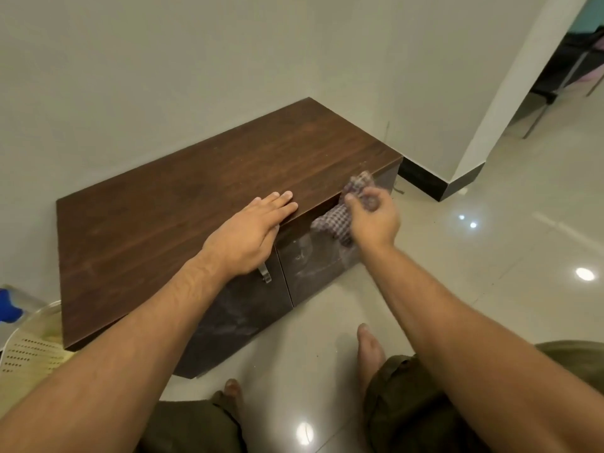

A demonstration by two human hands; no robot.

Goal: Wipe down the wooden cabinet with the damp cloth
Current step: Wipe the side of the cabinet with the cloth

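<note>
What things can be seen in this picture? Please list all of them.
cabinet: one, dark brown, against the wall.
handle: one, silver, on the cabinet's front.
cloth: one, checked purple and white, at the cabinet's upper front edge.
plastic item: one, cream, perforated, bottom left.
blue item: one, left edge.
floor: one, pale and glossy, before the cabinet.
left hand: one, flat on the cabinet's top.
right hand: one, grips the cloth.
feet: two, bare, on the floor.

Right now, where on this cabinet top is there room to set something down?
The cabinet top is bare from the wall to the left hand, and toward its left end. The front right edge is crowded: the right hand grips the cloth there.
</note>
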